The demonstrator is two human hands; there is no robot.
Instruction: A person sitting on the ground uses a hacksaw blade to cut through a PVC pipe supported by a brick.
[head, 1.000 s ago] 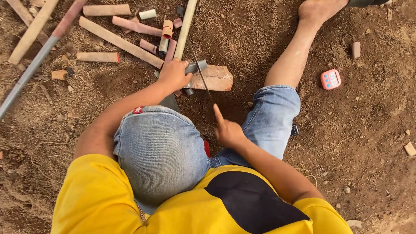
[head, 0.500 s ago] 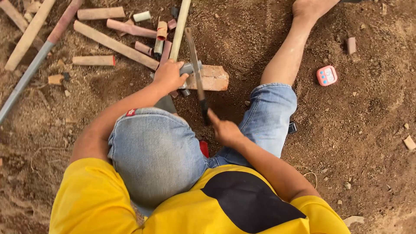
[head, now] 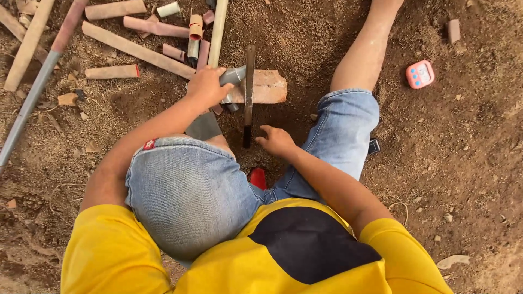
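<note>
Posture: person in a yellow shirt (head: 125,256) and denim shorts (head: 188,190) was seen from above, seated on brown dirt ground (head: 463,163), one leg bent, the other stretched forward.
Left hand: left hand (head: 207,87) was clenched around a short grey pipe piece (head: 234,75), which was pressed down on a flat reddish brick (head: 267,87).
Right hand: right hand (head: 277,140) was closed on the dark handle end of a long, narrow dark blade tool (head: 249,81); how firmly it was grasped could not be told.
Tool position: blade was laid across the grey pipe and the brick, pointing away from the body.
Pipe location: grey piece was placed at the brick's left end, just ahead of the bent knee.
Surroundings: reddish-brown cut tube lengths (head: 136,49) were scattered on the dirt to the upper left, beside a long pale pole (head: 218,30) and a long grey rod (head: 30,103).
Other item: small pink, rounded device with a screen (head: 420,74) was lying on the ground to the right, well apart from the hands.
</note>
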